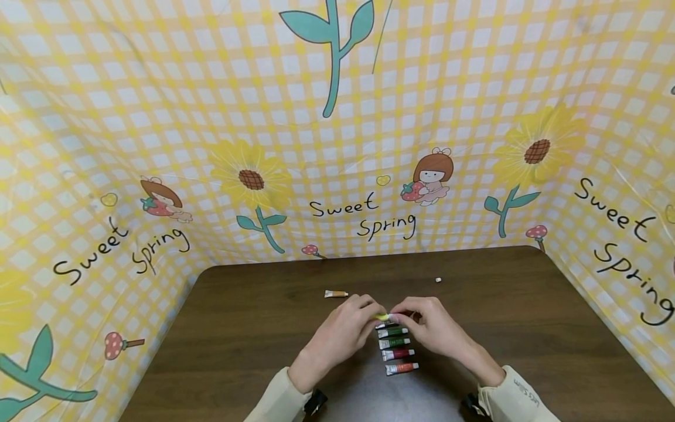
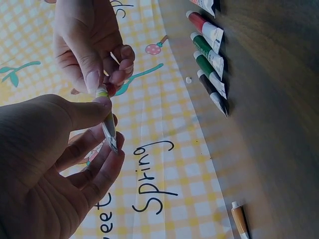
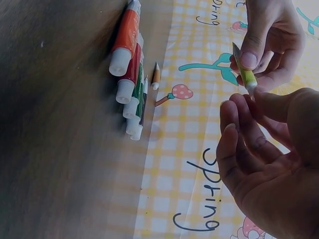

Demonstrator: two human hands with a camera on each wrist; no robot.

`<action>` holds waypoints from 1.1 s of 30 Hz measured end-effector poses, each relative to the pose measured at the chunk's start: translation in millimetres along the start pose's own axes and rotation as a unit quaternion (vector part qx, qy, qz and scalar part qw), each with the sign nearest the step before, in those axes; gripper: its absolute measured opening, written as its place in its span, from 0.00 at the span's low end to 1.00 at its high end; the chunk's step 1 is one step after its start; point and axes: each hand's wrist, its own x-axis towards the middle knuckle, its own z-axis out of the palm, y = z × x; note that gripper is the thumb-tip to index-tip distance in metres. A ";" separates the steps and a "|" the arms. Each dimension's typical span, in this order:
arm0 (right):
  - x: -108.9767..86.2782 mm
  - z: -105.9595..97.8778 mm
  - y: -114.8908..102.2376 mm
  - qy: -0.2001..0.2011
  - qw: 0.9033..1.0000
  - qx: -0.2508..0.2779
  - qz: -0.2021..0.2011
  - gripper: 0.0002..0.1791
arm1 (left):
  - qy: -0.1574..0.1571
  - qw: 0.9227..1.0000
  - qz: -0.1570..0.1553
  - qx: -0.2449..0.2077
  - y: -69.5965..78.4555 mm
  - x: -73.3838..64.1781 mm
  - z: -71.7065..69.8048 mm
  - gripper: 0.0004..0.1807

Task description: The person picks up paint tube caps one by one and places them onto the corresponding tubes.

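My left hand [image 1: 343, 329] pinches a small yellow-green paint tube [image 3: 247, 75] between thumb and fingers. The flat crimped end of the tube points away from my right hand [image 1: 436, 329]. At its narrow capped end, the right thumb and fingertips pinch the tube and largely cover the cap. Both hands meet above the far end of a row of paint tubes. That row holds an orange tube [image 1: 402, 368], a red tube [image 1: 398, 354], two green tubes and a dark tube [image 2: 212, 90], all with white caps.
An ochre paint tube [image 1: 336, 293] lies apart on the brown table [image 1: 237, 334], beyond the left hand. Further back on the right sits a loose small white piece [image 1: 438, 280], like a cap. A yellow checked cloth [image 1: 337, 146] with printed flowers surrounds the table's back and sides.
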 end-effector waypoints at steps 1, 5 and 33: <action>0.0 -0.1 0.1 -0.004 1.000 0.000 0.002 0.05 | 0.001 1.000 0.001 0.000 0.0 -0.1 0.3 0.07; 0.4 -0.5 0.2 -0.019 1.000 0.002 0.018 0.08 | 0.005 1.000 0.004 0.000 0.0 -0.4 0.9 0.07; -0.3 2.1 -0.5 0.031 0.999 0.009 -0.028 0.10 | -0.007 1.000 -0.004 0.002 -0.4 -0.5 -1.6 0.08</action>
